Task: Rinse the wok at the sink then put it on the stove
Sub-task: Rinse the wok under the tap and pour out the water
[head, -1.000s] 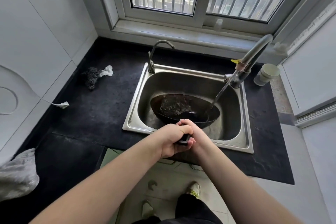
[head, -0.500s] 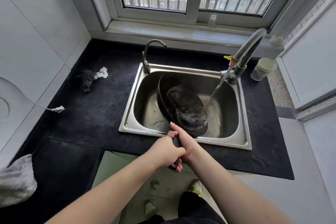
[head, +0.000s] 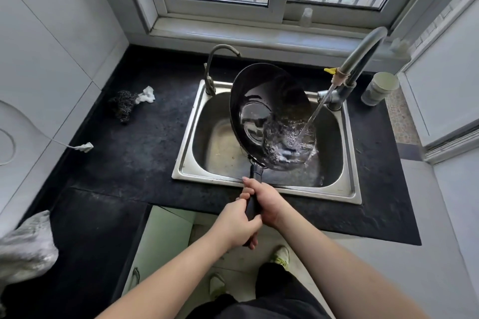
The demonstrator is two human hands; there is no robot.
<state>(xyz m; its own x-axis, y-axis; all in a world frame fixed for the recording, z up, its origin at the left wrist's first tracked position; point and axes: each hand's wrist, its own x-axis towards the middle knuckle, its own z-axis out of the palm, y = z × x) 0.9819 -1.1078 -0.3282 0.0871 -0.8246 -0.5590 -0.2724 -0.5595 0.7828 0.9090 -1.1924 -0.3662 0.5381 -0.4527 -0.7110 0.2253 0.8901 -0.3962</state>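
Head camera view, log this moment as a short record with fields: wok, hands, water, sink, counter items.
wok: black round metal wok, tilted steeply on edge over the basin
hands: left hand and right hand both grip its black handle
water: stream from the curved grey faucet hits the wok's lower inside
sink: stainless steel sink
counter items: dark steel-wool scrubber, white cup

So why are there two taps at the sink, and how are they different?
The big tap stands at the sink's back right corner; the small tap stands at the back left. The big tap is thick, and water streams from it onto the tilted wok; the small tap is thin, and no water shows at it. The big tap has a yellow piece near its spout; the small one has none. Both are curved grey metal.
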